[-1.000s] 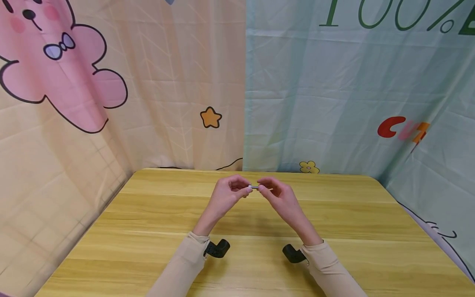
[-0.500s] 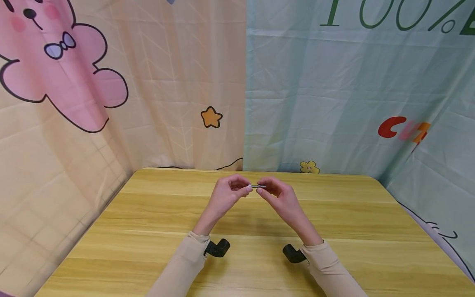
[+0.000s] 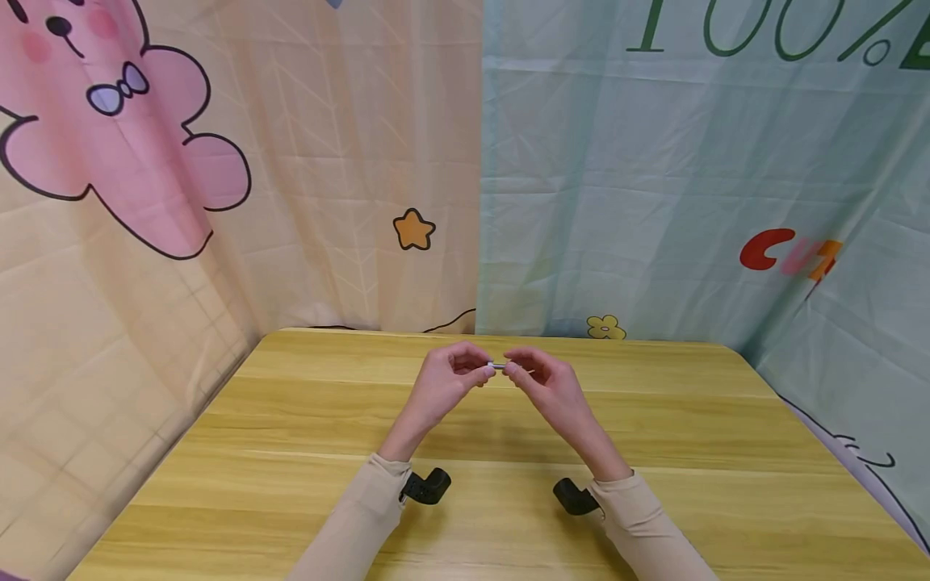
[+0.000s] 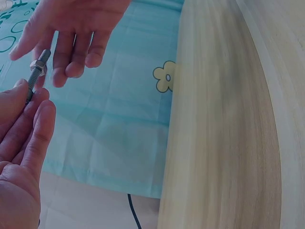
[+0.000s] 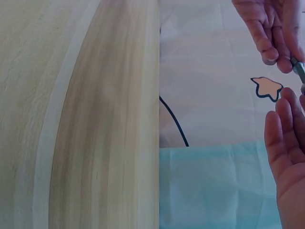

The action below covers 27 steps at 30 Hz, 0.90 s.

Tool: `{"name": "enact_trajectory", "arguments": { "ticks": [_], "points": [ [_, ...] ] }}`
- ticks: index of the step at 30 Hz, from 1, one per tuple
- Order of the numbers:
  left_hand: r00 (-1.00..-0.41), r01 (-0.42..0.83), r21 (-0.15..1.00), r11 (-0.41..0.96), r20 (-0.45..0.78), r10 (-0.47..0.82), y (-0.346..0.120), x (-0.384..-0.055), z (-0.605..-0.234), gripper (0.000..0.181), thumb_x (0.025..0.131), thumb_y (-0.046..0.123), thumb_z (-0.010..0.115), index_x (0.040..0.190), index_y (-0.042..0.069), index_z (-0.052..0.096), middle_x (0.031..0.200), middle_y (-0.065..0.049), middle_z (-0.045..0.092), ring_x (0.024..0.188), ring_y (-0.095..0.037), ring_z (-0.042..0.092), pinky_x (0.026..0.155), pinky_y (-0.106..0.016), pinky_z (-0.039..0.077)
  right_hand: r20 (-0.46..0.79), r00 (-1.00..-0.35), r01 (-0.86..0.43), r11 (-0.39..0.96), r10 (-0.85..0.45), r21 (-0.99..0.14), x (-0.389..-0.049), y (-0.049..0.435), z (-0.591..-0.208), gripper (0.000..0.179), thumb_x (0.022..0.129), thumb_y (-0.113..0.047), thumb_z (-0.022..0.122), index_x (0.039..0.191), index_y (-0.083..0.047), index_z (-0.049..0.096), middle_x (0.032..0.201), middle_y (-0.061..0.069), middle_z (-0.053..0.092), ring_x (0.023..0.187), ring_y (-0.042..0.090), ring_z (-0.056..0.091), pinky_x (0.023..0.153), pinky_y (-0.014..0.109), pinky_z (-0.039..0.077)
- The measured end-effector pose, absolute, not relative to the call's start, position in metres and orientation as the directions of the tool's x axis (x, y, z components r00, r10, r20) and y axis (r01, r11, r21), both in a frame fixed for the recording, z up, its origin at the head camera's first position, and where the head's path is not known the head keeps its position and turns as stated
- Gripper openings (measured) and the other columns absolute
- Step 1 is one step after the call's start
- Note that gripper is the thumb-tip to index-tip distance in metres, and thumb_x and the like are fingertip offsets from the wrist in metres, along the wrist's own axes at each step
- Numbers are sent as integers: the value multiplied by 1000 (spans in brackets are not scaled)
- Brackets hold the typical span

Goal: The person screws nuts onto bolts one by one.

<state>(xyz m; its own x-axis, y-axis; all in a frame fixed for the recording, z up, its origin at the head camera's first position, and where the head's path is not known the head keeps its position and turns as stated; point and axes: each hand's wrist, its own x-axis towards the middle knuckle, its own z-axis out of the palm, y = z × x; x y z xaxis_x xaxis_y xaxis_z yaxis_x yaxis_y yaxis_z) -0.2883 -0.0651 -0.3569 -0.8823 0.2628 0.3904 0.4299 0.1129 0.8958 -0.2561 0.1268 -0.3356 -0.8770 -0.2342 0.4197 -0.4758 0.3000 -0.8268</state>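
My left hand (image 3: 445,378) pinches one end of a metal bolt (image 4: 33,82) between thumb and fingers, above the table. A hex nut (image 4: 38,67) sits partway along the threaded shaft, with the bolt's free end sticking out past it. My right hand (image 3: 548,386) is at that free end. In the left wrist view its index finger lies behind the nut, while its thumb (image 4: 21,45) stands a little apart from it, and the other fingers extend loosely. The right wrist view catches the bolt (image 5: 298,69) only at its right edge, the left fingers at its upper end.
A wooden table (image 3: 327,500) lies under both hands. Printed curtains (image 3: 617,186) hang close behind its far edge. Each wrist carries a black camera mount (image 3: 429,486) below the hand.
Half a second ago my right thumb sat lower, leaving the nut and bolt end visible; now it overlaps them again, much as one second ago. My left hand has stayed in place.
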Motion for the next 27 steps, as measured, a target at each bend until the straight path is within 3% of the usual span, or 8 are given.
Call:
{"name": "enact_trajectory", "arguments": {
  "ticks": [5,8,11,15,18,22,27],
  "points": [
    [-880,437,891,122,395,265,-65,-289,-357,6,91,9,72,95,7,70,88,-12,70,74,-25,64,68,-31,54,458,-842,-531,287,-285,-797,-256,128,-334,26,93,-5,68,117,3,63,112,16,65,105,29,60,88,47,51],
    [-882,434,893,123,393,260,-66,-288,-356,6,90,10,72,95,7,71,87,-8,70,74,-22,64,68,-31,54,485,-817,-565,266,-311,-781,-256,128,-334,23,91,2,68,113,6,63,109,18,64,103,32,60,87,46,51],
    [-884,426,897,117,386,262,-66,-288,-356,6,90,11,73,95,7,71,89,-11,71,75,-23,65,68,-31,54,491,-814,-570,264,-310,-778,-256,128,-334,20,91,4,67,110,8,63,105,18,65,98,31,61,86,42,52],
    [-884,426,897,114,386,264,-66,-288,-356,7,90,10,73,95,6,70,89,-14,70,77,-31,65,67,-30,54,472,-830,-547,266,-298,-793,-257,128,-335,20,92,0,66,111,6,64,105,19,67,97,28,64,87,42,53],
    [-881,435,894,112,396,260,-66,-288,-356,7,90,9,73,95,5,70,87,-10,70,77,-34,65,66,-29,53,452,-842,-527,272,-295,-805,-257,129,-335,21,93,-4,67,112,5,65,105,17,68,97,28,65,86,39,54],
    [-883,431,895,113,392,259,-65,-288,-356,7,89,8,73,95,5,70,86,-5,70,78,-33,65,67,-30,54,426,-857,-502,281,-291,-818,-257,129,-335,18,95,-7,65,110,4,67,98,14,70,92,34,66,81,30,55],
    [-885,424,898,120,383,264,-65,-289,-356,7,89,9,73,95,7,71,87,-5,70,78,-30,66,69,-32,55,401,-873,-475,296,-278,-829,-258,129,-336,15,98,-10,62,103,2,69,90,13,70,88,37,66,78,30,55]
  ]
}}
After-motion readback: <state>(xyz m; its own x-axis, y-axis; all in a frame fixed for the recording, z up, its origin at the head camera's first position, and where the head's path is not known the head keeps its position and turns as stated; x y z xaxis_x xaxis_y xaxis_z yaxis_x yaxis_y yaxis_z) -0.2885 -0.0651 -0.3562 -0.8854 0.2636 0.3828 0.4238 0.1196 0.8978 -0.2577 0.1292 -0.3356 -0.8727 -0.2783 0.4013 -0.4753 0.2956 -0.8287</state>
